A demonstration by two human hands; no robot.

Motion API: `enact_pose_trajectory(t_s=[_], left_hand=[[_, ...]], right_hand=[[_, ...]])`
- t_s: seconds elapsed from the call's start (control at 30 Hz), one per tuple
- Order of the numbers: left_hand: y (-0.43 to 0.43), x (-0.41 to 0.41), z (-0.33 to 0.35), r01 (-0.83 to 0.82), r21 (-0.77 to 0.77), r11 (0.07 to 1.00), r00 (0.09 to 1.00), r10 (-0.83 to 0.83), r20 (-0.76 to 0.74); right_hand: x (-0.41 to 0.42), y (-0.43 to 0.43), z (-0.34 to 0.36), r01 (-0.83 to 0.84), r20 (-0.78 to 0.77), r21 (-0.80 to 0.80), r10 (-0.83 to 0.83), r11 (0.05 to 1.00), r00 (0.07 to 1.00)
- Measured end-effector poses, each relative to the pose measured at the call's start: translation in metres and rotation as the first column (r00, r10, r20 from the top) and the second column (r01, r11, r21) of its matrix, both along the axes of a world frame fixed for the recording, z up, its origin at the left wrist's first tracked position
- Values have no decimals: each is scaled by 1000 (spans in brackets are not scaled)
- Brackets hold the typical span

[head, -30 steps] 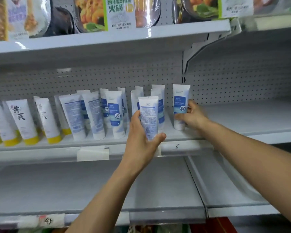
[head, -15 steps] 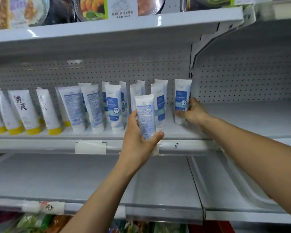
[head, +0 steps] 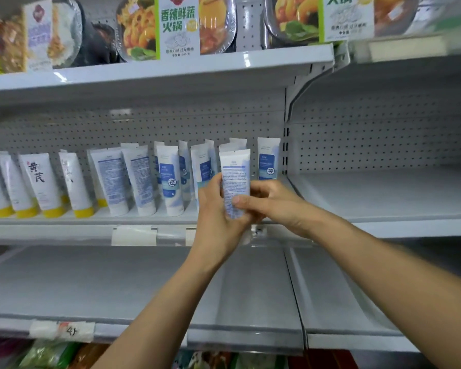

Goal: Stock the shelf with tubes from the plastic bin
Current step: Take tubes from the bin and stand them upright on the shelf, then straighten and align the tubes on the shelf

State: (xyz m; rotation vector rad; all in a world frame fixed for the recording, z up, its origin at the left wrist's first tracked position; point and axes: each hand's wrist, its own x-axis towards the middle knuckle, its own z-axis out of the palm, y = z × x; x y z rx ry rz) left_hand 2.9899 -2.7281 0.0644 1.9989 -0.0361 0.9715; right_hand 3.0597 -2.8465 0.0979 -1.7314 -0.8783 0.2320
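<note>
A white tube with a blue label point(head: 234, 177) stands upright in front of the middle shelf point(head: 96, 218), held between both hands. My left hand point(head: 216, 217) grips its lower part from the left. My right hand point(head: 274, 206) pinches it from the right, thumb across the front. Behind it, several blue-and-white tubes point(head: 169, 179) stand cap-down in rows on the shelf. The rightmost tube point(head: 268, 159) stands free by the shelf's right end. The plastic bin is out of view.
Yellow-capped white tubes point(head: 43, 182) fill the shelf's left part. Boxed food trays point(head: 179, 25) sit on the top shelf. The right bay's shelf point(head: 383, 193) and the lower shelf point(head: 117, 283) are bare. Packets show at the bottom edge.
My right hand let go of the rightmost tube on the shelf and came left onto the tube that my left hand holds. The view tilted upward.
</note>
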Motion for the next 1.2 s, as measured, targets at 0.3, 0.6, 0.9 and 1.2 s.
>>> enact_pose_trajectory(t_s=[0.3,0.6,0.9,1.2], left_hand=[[2,2,14,-22,40,999,995,26,-93],[39,1,31,-2,86,996,997,8,-77],[65,2,60,73,223,972,996,-58,-75],[103,17,126,122,476,871,991,-77,-112]], right_hand=[[24,-18,22,248,169,62,-255,967,952],[54,-11,12,353,103,-81,-344,932,933],[54,-16,11,332,123,-143,-316,933,941],[57,-82,71,347,88,-261,-336,901,938]])
